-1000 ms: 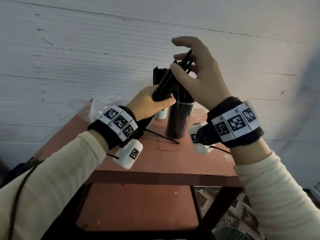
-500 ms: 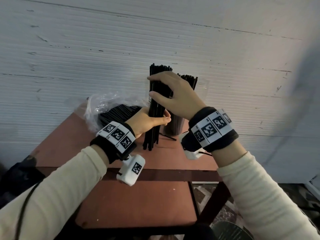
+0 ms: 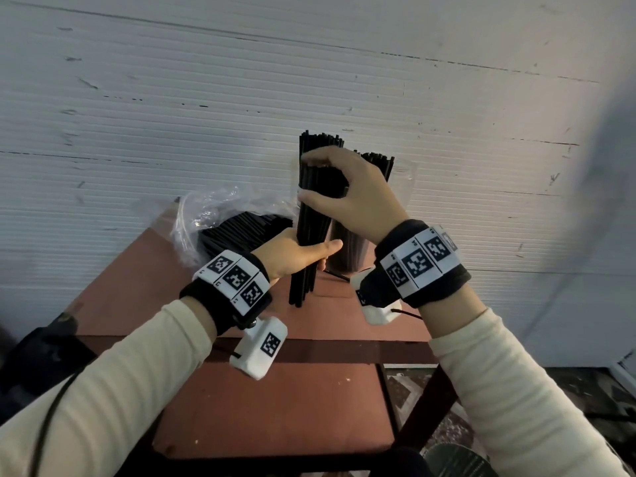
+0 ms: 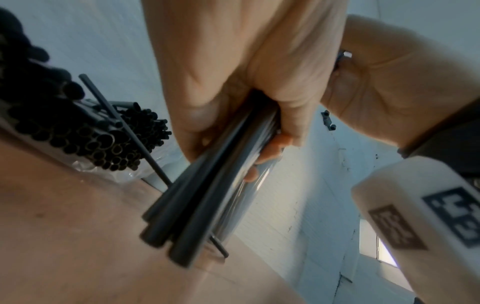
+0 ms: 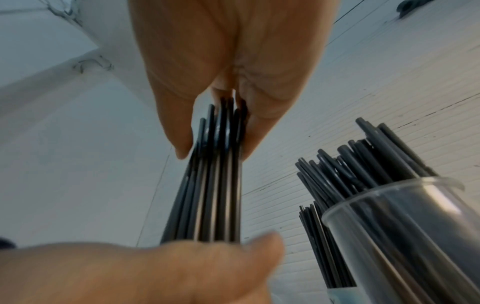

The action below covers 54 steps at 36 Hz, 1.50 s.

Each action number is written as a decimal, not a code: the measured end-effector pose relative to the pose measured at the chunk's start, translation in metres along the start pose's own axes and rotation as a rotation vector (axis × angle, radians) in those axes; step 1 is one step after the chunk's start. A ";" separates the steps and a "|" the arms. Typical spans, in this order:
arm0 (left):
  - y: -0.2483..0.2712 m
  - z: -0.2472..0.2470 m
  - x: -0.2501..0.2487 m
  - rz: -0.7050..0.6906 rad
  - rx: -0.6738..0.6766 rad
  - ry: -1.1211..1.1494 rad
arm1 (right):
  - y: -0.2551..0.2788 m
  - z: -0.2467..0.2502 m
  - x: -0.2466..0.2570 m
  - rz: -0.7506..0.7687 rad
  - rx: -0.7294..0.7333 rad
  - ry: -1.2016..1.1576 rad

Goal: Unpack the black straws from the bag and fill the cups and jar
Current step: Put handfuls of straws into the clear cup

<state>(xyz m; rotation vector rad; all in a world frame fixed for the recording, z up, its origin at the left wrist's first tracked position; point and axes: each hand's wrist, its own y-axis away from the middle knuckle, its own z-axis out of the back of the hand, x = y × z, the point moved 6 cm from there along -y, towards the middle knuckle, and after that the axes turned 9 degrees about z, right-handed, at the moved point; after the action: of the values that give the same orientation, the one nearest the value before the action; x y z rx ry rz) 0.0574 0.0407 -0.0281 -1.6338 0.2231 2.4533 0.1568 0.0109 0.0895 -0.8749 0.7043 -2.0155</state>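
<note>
An upright bundle of black straws (image 3: 309,215) stands with its lower ends at the red-brown table (image 3: 344,401). My left hand (image 3: 309,251) grips the bundle low down (image 4: 207,185). My right hand (image 3: 320,180) holds its upper end, fingers closed round the straws (image 5: 218,164). A clear jar (image 5: 415,226) full of black straws (image 3: 378,160) stands just right of the bundle, behind my right hand. To the left lies the clear plastic bag (image 3: 213,215) with more black straws (image 4: 91,133) inside. More straw tops (image 3: 321,139) rise behind my right hand; their container is hidden.
One loose straw (image 4: 124,123) lies on the table beside the bag. A white ribbed wall (image 3: 309,80) runs close behind the table. Below the top sits a lower shelf (image 3: 275,414), with patterned floor (image 3: 447,428) to the right.
The bundle, tilted and held high a second ago, has come down and now stands upright on the table. Both hands still hold it; my right hand has dropped with it.
</note>
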 end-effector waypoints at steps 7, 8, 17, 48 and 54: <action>0.030 -0.011 -0.034 -0.132 0.231 0.002 | 0.010 0.017 -0.007 -0.175 -0.061 -0.216; 0.033 -0.013 -0.037 -0.142 0.260 -0.026 | 0.012 0.015 -0.008 -0.179 -0.009 -0.223; 0.035 -0.031 -0.062 -0.212 0.418 0.046 | 0.018 -0.002 -0.004 -0.106 0.312 -0.280; -0.096 0.004 -0.046 -0.045 -0.064 0.015 | -0.058 0.094 -0.084 -0.289 -0.093 -0.002; -0.098 0.005 -0.047 -0.070 -0.055 -0.009 | -0.054 0.070 -0.098 -0.306 0.046 0.058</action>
<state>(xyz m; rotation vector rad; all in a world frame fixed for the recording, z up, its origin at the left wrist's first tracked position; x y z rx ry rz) 0.0933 0.1336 0.0148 -1.6231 0.0966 2.4345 0.2292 0.1092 0.1386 -0.9462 0.5804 -2.3257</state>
